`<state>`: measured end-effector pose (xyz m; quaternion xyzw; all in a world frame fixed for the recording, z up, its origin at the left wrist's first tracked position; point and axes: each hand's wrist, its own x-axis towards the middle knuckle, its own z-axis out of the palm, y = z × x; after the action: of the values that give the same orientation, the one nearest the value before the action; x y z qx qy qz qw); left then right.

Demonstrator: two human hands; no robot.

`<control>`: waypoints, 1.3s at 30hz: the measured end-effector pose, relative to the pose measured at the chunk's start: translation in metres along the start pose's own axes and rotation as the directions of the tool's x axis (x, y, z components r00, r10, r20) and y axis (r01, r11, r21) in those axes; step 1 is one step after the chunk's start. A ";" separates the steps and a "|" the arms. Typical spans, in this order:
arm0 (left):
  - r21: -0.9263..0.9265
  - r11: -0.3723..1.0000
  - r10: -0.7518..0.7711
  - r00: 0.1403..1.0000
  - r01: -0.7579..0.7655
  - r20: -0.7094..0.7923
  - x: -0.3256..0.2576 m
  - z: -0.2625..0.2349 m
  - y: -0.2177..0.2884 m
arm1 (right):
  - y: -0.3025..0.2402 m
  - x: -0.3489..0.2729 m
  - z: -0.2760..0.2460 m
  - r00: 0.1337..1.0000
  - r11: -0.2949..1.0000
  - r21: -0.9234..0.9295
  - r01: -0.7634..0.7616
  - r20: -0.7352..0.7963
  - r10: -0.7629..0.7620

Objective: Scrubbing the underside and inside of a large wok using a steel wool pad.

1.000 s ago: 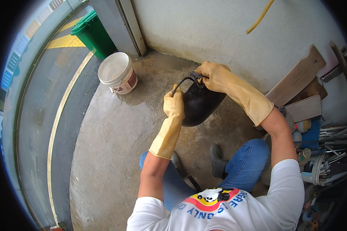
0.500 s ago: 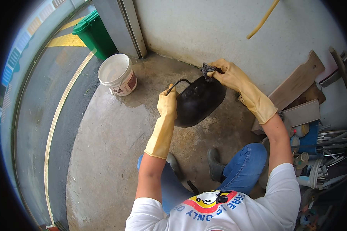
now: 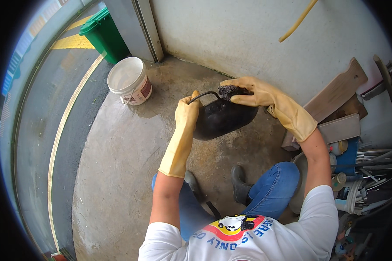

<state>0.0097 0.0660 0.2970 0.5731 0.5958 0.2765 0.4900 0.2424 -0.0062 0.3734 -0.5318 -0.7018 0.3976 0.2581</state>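
Observation:
A black wok (image 3: pixel 224 119) hangs tilted above the concrete floor, its dark outer side facing me. My left hand (image 3: pixel 187 114), in a long yellow rubber glove, is closed round the wok's bent loop handle (image 3: pixel 208 92). In a matching glove, my right hand (image 3: pixel 258 92) grips a dark, wiry scouring pad (image 3: pixel 231 92) between thumb and fingers. The pad is at the wok's far rim, close to the handle. Part of that rim is hidden behind the pad and glove.
A white bucket (image 3: pixel 130 80) stands on the floor at the far left, with a green bin (image 3: pixel 105 38) behind it. Wooden boards (image 3: pixel 339 89) lean on the wall (image 3: pixel 231 35) at right. Below them are clustered containers and a bucket of rods (image 3: pixel 350 198).
My right hand has moved left along the wok's rim with the scouring pad, nearer the handle. The wok has tipped slightly, and my left hand keeps its hold.

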 end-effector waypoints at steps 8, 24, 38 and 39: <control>-0.005 1.000 0.007 0.999 -0.007 0.038 -0.005 -0.001 0.003 | 0.009 -0.003 -0.001 0.996 0.994 0.073 -0.084 0.010 0.084; -0.036 0.998 -0.059 0.995 0.057 -0.082 -0.006 -0.001 0.000 | -0.018 0.014 0.025 0.984 0.960 -0.275 -0.056 -0.178 0.006; -0.037 0.996 -0.084 0.995 0.082 -0.062 -0.003 -0.003 0.000 | 0.004 0.007 0.017 0.974 0.994 -0.005 0.107 -0.202 -0.106; -0.037 0.996 -0.087 0.994 0.085 -0.065 -0.001 -0.004 -0.002 | -0.003 0.003 0.014 0.952 0.957 -0.231 0.173 -0.209 -0.223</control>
<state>0.0056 0.0652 0.2974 0.5291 0.6310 0.2841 0.4911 0.2289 -0.0079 0.3674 -0.5256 -0.7547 0.2279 0.3197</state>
